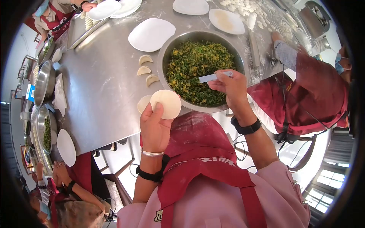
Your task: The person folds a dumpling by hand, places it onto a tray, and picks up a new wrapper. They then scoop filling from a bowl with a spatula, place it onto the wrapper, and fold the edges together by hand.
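A round dumpling wrapper [167, 103] lies flat across the fingers of my left hand [155, 129], with my thumb pressed on its face. My right hand [235, 86] grips the pale handle of a spoon [213, 77]; its far end is sunk in the chopped green and yellow filling [197, 62], so the bowl of the spoon is hidden. That filling sits in a large metal bowl [161, 64] in front of me. Another wrapper [143, 103] rests on the table just left of the one I hold. Several folded dumplings [144, 70] stand in a column left of the bowl.
White plates [152, 35] lie behind the bowl on the steel table [99, 95]. Wrappers [235, 7] are spread at the back right. A co-worker in a red apron [304, 95] stands close on my right. Others work at the left, near metal bowls [45, 83] and a tray [81, 32].
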